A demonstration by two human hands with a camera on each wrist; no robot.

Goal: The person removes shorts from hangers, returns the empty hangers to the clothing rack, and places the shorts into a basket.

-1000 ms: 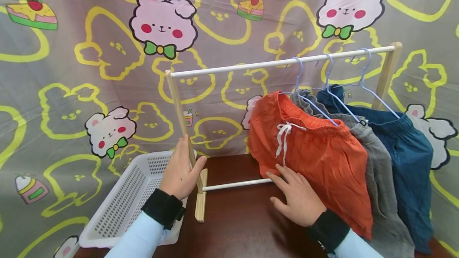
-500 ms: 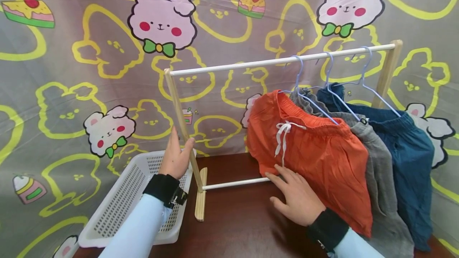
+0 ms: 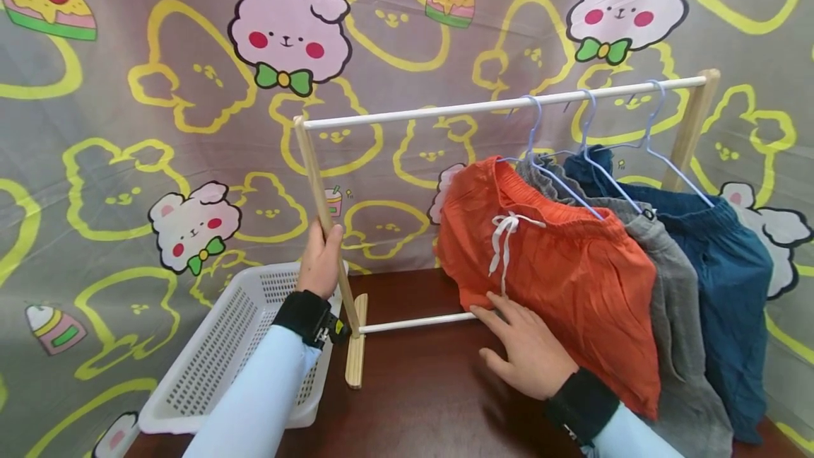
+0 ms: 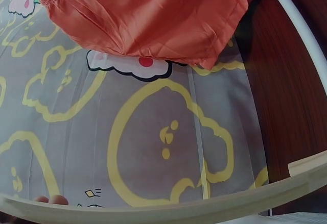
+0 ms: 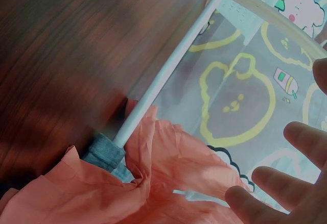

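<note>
My left hand holds the left wooden post of a small clothes rack, with fingers and thumb on either side of it. In the left wrist view, fingertips show at the edge of the post. My right hand is spread at the lower front of a pair of orange shorts with a white drawstring; whether it touches the cloth I cannot tell. In the right wrist view its fingers are apart and grip nothing. Grey shorts and blue shorts hang behind, all on lilac hangers.
A white perforated basket stands left of the rack on a dark reddish-brown table. White rods span the rack at the top and bottom. A printed cloth hangs behind.
My left hand, earlier straight-fingered beside the post, has moved up slightly and now closes around it. The right hand and the shorts have stayed in place.
</note>
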